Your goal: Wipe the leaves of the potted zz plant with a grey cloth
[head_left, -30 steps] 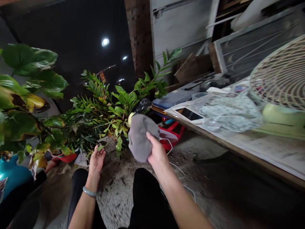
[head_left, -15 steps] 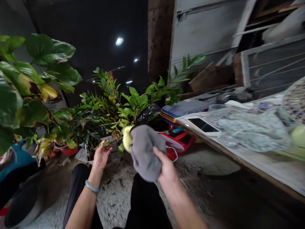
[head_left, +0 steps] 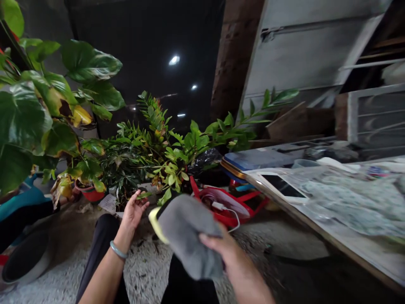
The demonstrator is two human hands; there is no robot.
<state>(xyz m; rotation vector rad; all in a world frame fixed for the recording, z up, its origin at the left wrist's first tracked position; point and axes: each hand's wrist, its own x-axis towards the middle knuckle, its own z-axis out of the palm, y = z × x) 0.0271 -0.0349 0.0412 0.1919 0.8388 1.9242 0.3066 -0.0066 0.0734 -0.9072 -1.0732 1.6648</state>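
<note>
Grey microfibre cloth [head_left: 188, 236] folded over a yellow sponge [head_left: 154, 223], held above the lap, lower and more tilted than a moment earlier, with the sponge edge now jutting out toward the left. Along the right, a long bench [head_left: 329, 236], its edge well apart from the cloth, with a wide stretch of speckled concrete floor [head_left: 278, 240] open in between. At far left, a large-leaved pothos [head_left: 41, 105]; straight ahead beyond the hands, a leafy ZZ plant [head_left: 177, 156]. On the bench, plastic-wrapped patterned fabric [head_left: 348, 202] and a tablet [head_left: 283, 185]. Just past the cloth, a red plastic basket [head_left: 221, 207] holding a white cable [head_left: 232, 219]. Right hand [head_left: 230, 253]: grip clamped on the cloth. Left hand [head_left: 134, 215]: grip apart, palm up, beside the cloth, with a small green leaf [head_left: 143, 195] just at its fingers and a pale bangle [head_left: 118, 249] on the wrist.
</note>
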